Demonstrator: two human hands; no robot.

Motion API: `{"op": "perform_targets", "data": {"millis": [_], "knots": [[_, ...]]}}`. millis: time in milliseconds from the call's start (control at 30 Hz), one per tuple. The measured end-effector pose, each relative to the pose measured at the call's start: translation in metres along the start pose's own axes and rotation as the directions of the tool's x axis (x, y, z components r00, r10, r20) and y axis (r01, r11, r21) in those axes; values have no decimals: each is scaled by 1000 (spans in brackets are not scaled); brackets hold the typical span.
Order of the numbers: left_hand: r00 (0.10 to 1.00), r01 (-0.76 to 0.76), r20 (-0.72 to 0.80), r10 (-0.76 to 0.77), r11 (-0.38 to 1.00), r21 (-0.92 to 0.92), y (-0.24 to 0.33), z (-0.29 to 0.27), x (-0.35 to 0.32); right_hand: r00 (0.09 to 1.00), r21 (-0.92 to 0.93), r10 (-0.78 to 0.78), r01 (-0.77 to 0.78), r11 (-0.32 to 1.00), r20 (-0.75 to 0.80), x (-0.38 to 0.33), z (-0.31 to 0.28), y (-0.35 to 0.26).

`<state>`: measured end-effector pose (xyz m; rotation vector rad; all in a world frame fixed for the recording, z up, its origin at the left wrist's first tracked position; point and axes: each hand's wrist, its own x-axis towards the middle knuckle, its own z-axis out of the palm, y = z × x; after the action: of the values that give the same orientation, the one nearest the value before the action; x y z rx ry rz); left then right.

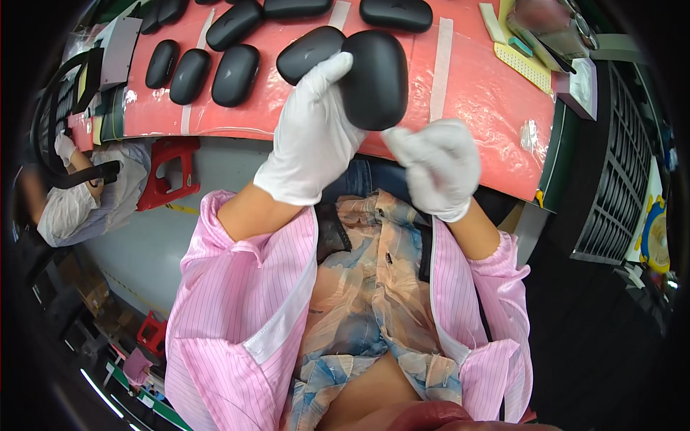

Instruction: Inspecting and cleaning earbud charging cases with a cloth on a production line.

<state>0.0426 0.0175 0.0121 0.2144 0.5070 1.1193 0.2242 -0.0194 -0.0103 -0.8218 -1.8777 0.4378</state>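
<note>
Smooth, matte black, rounded oval case (374,80) held up over the near part of the tabletop, between the two hands. White-gloved left hand (313,136) grips it from its left side and below, thumb laid along the upper left edge. White-gloved right hand (440,169) just off its lower right end, fingers curled in; contact with the case cannot be told.

Long axis of held case runs away from the wearer, near end toward the chest, broad plain face up toward the camera.

Just beyond, a similar black oval case with a small pale mark (309,54), long axis slanting up to the right, partly covered by thumb and held case. More such black cases (236,75) to the left on the glossy pink-red tabletop (496,140), beside pale tape strips (440,72); the farthest cases cut off by the upper edge.

Right hand blurred; whether it holds anything small cannot be told. Left hand's far fingers hidden behind the case.
</note>
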Motion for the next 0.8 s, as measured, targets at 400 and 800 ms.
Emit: {"op": "perform_targets", "data": {"millis": [400, 800], "knots": [[989, 144, -26, -146, 987, -71, -10, 6, -3, 980, 64, 193, -195, 979, 43, 80, -9, 5], [978, 207, 60, -200, 968, -141, -10, 12, -8, 999, -131, 42, -42, 990, 2, 58, -25, 12]]}}
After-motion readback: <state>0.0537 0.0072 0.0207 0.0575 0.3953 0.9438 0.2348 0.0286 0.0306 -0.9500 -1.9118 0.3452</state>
